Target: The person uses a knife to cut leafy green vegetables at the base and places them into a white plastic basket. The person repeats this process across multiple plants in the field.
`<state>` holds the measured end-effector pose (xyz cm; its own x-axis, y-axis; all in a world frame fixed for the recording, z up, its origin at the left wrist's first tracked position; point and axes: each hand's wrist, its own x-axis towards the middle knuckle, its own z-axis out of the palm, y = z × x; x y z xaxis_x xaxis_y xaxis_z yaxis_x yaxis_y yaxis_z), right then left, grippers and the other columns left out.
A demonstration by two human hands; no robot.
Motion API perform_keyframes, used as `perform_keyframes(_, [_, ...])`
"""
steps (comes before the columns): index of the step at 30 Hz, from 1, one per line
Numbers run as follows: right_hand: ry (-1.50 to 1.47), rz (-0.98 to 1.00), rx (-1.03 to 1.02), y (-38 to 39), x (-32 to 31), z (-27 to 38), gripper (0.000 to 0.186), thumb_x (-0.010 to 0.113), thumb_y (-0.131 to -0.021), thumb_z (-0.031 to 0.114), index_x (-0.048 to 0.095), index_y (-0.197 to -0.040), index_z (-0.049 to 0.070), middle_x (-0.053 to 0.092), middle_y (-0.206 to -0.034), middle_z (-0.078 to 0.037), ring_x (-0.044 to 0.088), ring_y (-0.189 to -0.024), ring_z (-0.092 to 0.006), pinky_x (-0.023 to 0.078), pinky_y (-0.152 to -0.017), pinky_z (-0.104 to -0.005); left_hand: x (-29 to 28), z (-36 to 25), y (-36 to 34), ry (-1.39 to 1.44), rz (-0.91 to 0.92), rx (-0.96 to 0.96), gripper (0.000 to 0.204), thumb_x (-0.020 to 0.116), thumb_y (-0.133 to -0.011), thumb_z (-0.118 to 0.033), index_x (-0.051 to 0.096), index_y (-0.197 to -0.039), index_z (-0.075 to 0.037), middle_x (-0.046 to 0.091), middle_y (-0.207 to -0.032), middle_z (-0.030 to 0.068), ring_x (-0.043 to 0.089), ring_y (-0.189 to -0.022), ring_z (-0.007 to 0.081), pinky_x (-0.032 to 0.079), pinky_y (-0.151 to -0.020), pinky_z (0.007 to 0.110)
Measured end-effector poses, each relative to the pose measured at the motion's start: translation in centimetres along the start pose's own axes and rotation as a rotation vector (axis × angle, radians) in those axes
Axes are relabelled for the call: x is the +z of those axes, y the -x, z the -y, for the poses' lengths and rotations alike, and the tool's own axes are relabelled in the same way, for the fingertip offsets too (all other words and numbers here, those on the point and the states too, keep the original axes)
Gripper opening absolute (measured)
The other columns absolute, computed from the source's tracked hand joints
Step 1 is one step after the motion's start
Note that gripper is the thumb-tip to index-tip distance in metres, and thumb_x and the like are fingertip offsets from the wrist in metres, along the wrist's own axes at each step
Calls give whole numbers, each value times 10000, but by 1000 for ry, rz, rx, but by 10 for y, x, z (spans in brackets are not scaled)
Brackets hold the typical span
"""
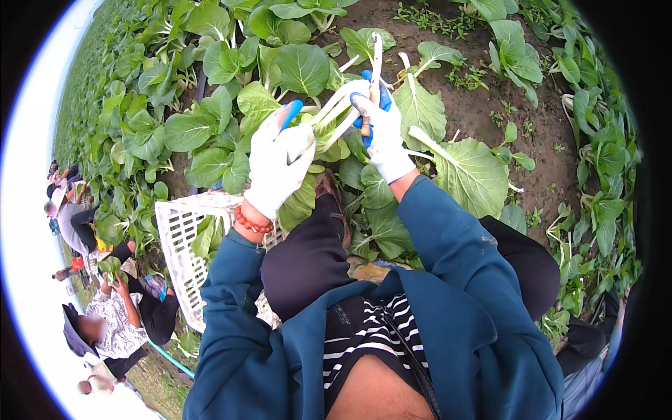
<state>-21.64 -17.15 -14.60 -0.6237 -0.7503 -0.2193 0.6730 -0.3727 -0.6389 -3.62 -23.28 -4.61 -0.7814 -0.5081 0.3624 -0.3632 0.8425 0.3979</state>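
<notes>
Bright, diffuse daylight; soft shadows under your leaves [304,70]. Left of the crate [196,203], sky [35,175] blown white, heads [92,327] smudged. Fisheye bends your edges into black.

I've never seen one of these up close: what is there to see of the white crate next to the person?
The white crate looks like rigid plastic, its wall pierced by rows of narrow slots. It sits among the leafy plants, by the person's left knee. Green leaves show inside its outline. The left sleeve and knee hide part of it, so its full shape and whether they touch it can't be told.
</notes>
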Motion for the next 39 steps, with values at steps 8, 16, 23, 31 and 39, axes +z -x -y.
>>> perform_keyframes(8, [-93,129,-100,37,36,39,645,646,-848,-74,402,-1441,-9,615,-1135,-66,631,-907,-104,506,-706,-186,36,-2,-46,818,388,-240,924,862,-737,-243,392,-1507,-42,444,-1512,130,434,-1378,233,306,-1164,348])
perform_keyframes(16, [-60,132,-78,10,9,52,583,657,-890,45,444,-1431,72,660,-1206,-91,592,-776,-61,459,-577,-181,20,11,-64,-111,466,-57,718,756,-702,-318,524,-1356,-132,681,-990,171,649,-887,379,524,-788,450])
perform_keyframes(23, [426,-219,-560,-61,-38,108,457,685,-925,72,525,-1352,35,700,-1049,-64,596,-718,-52,473,-592,-187,11,72,-52,-555,723,-175,502,713,-736,-243,577,-1198,-104,672,-1051,145,676,-883,344,544,-764,455])
perform_keyframes(31, [1260,306,151,-11,-93,-44,582,637,-930,341,473,-1478,233,714,-1053,-168,696,-871,-350,534,-769,-405,91,126,-75,-495,1122,-400,412,622,-861,-214,614,-1268,-153,336,-1538,292,675,-1044,397,555,-889,449])
perform_keyframes(39, [1526,482,131,-60,-70,-122,569,534,-959,352,406,-1506,263,702,-978,-174,674,-867,-372,526,-788,-479,110,175,-49,-553,1290,-283,481,683,-761,-220,609,-1231,-147,571,-1195,194,670,-939,349,555,-863,430])
